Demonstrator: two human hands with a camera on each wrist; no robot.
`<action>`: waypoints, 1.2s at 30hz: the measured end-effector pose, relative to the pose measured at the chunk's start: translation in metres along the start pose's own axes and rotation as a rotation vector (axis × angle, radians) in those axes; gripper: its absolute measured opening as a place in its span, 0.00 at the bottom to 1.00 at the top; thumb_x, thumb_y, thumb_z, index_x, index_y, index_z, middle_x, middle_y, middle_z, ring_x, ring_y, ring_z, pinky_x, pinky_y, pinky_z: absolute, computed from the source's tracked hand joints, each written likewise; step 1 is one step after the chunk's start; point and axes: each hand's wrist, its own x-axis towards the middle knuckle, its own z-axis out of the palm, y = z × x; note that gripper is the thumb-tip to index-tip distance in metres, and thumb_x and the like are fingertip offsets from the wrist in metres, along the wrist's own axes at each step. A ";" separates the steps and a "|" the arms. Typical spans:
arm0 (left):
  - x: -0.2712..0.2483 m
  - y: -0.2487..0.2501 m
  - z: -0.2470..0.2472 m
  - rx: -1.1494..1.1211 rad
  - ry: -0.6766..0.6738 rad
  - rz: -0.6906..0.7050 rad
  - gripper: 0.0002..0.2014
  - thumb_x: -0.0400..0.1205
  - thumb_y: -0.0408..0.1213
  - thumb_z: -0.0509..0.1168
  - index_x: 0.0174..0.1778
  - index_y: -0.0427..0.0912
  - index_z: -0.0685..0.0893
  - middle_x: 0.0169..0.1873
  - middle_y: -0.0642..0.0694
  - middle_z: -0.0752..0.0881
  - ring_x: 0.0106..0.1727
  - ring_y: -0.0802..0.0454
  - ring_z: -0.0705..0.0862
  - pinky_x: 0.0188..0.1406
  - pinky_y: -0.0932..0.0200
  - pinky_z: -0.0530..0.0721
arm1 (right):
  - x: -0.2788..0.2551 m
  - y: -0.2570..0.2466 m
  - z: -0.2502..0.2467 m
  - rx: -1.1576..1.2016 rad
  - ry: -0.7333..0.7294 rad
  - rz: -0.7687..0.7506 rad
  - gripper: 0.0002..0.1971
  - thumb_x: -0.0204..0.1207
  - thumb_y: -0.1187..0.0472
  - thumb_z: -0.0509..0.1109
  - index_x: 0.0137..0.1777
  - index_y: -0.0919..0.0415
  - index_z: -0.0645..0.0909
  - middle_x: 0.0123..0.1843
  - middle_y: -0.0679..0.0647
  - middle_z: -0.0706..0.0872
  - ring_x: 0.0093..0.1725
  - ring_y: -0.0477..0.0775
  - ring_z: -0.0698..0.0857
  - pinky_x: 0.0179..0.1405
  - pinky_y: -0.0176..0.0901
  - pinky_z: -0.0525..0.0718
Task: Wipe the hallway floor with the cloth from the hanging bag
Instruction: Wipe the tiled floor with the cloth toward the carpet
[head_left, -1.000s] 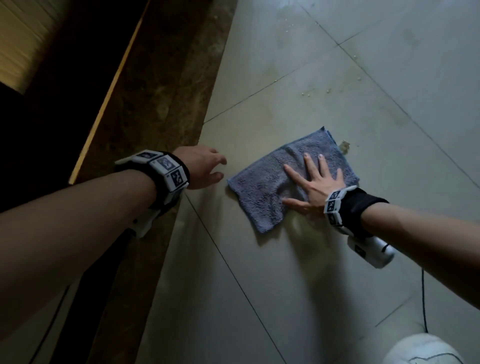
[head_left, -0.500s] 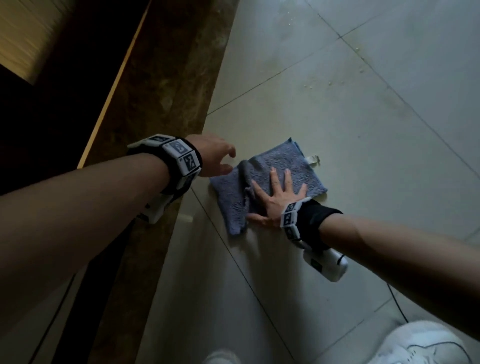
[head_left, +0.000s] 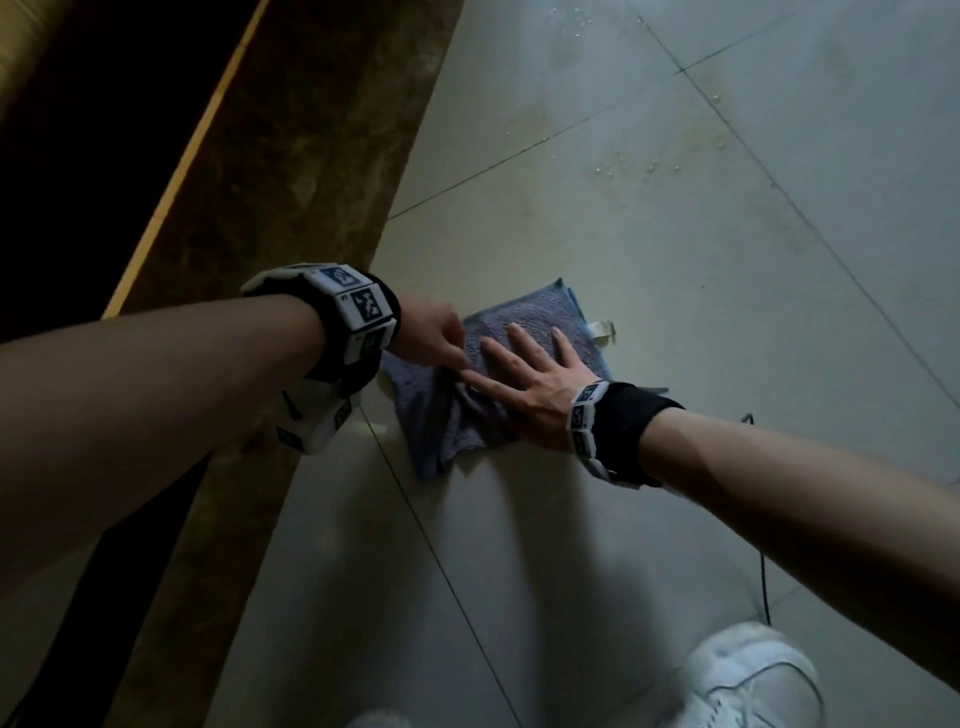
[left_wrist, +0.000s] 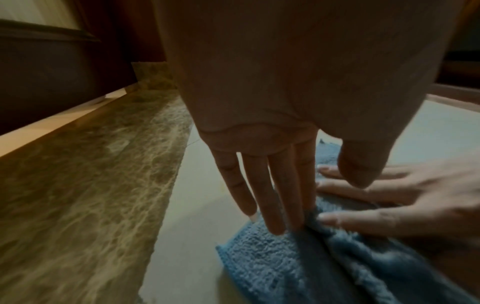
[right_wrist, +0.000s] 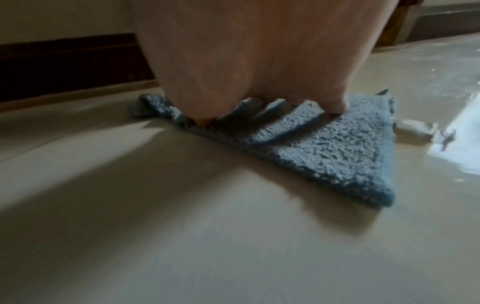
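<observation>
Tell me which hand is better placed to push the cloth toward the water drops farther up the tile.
Probably the right hand: it lies flat, fingers spread, on the cloth. The left hand only touches its bunched edge with its fingertips.

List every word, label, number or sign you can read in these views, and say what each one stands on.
No text can be read in any view.
Black-and-white square marker patterns on the left wristband: coded patterns, not words.
The same kind of markers on the right wristband: too small to read.
Small white tag on the blue terry cloth: any print is too blurred to read.
</observation>
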 end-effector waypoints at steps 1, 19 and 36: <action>0.000 -0.003 -0.001 0.001 0.025 -0.010 0.17 0.85 0.48 0.63 0.63 0.43 0.87 0.56 0.42 0.88 0.53 0.47 0.84 0.50 0.58 0.78 | 0.004 0.001 -0.001 0.016 -0.005 0.025 0.36 0.86 0.40 0.50 0.82 0.32 0.28 0.88 0.54 0.32 0.85 0.69 0.31 0.77 0.83 0.38; 0.023 -0.037 -0.009 0.136 0.279 -0.199 0.20 0.83 0.60 0.57 0.64 0.51 0.79 0.58 0.45 0.86 0.53 0.44 0.85 0.47 0.52 0.85 | 0.099 0.051 -0.083 0.269 -0.130 0.340 0.44 0.80 0.36 0.63 0.82 0.29 0.32 0.86 0.53 0.26 0.84 0.70 0.30 0.76 0.85 0.44; 0.016 -0.081 -0.031 0.415 0.186 -0.280 0.30 0.83 0.56 0.59 0.81 0.58 0.63 0.84 0.41 0.58 0.83 0.34 0.56 0.75 0.31 0.63 | -0.009 0.048 -0.148 0.022 -0.298 0.392 0.38 0.86 0.40 0.57 0.88 0.44 0.40 0.89 0.61 0.40 0.87 0.69 0.42 0.82 0.62 0.55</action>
